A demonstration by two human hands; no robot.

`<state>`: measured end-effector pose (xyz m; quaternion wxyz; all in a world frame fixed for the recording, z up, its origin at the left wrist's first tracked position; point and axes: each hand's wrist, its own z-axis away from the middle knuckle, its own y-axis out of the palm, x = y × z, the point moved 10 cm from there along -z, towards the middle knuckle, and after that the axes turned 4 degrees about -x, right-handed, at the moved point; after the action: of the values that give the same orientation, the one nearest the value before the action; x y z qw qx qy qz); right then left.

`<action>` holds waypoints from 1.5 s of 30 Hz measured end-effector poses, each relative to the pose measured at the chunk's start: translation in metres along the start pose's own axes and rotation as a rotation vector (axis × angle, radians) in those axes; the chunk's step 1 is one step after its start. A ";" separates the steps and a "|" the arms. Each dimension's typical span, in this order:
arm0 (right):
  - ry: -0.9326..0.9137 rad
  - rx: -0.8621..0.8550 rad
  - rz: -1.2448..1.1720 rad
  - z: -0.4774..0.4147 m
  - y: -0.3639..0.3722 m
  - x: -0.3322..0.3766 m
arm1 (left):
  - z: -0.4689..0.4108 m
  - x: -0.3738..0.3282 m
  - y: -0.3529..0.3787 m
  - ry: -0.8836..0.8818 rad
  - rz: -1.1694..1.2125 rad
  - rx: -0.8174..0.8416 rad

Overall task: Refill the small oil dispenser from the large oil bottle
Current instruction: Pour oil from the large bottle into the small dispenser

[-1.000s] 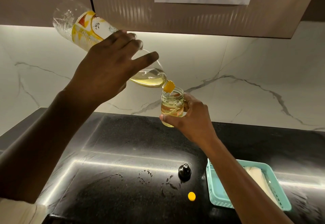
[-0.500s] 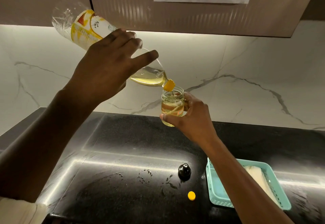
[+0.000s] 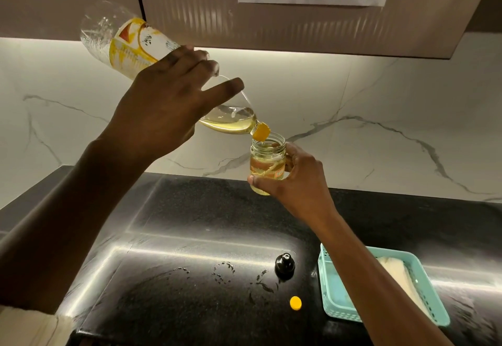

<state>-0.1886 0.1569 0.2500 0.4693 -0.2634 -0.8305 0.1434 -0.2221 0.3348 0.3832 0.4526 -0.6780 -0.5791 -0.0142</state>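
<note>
1. Two hands are up and both are clamped. The left hand [image 3: 163, 112] wraps the mid-body of the large oil bottle [image 3: 130, 44]. The right hand [image 3: 296, 180] grips the small oil dispenser [image 3: 267, 163] from its 3 o'clock side. Both items are in the air above the desk [image 3: 190, 209].
2. Key relation: the bottle's long axis runs from 10 o'clock (base, high) to 4 o'clock (neck, low). Its yellow neck [image 3: 261, 131] sits at the 10 o'clock rim of the dispenser's open mouth. Touching or just above, can't tell.
3. The dispenser is upright and roughly three-quarters full by my read, so headroom is short. The bottle's remaining oil is pooled at the neck end.
4. Next move, judged: roll the bottle's base back down toward 9 o'clock to cut the flow. The right hand is nearer the desk.
5. Room:
   - The cabinet edge [image 3: 298, 52] is at 12 o'clock, near the bottle's base.
   - The desk at 6 o'clock carries the black dispenser top [image 3: 284, 264] and the yellow cap [image 3: 295, 303].
   - A teal basket [image 3: 334, 305] sits at 5 o'clock.
   - Oil rings [image 3: 224, 272] mark the desk, likely slippery.
</note>
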 end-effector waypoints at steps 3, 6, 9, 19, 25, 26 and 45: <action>-0.002 0.004 0.000 0.000 0.001 0.000 | 0.001 0.001 0.000 -0.002 0.006 0.000; -0.008 0.004 -0.003 0.000 0.001 0.000 | 0.002 0.002 0.000 -0.009 0.007 -0.001; -0.014 0.004 0.000 0.000 0.002 0.000 | 0.002 0.002 0.000 -0.014 0.008 0.005; -0.026 0.007 0.005 -0.001 0.003 0.000 | 0.004 0.006 0.002 -0.031 0.007 -0.009; -0.034 0.001 0.000 -0.001 0.002 0.001 | 0.004 0.008 0.005 -0.053 0.017 0.003; -0.032 0.003 0.001 -0.001 0.002 0.000 | 0.004 0.009 0.005 -0.054 0.018 0.004; -0.017 -0.014 -0.013 -0.002 -0.001 0.001 | 0.011 0.013 0.007 -0.136 0.064 -0.037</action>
<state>-0.1875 0.1563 0.2521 0.4611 -0.2601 -0.8372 0.1369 -0.2177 0.3523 0.3795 0.3996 -0.7039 -0.5861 0.0358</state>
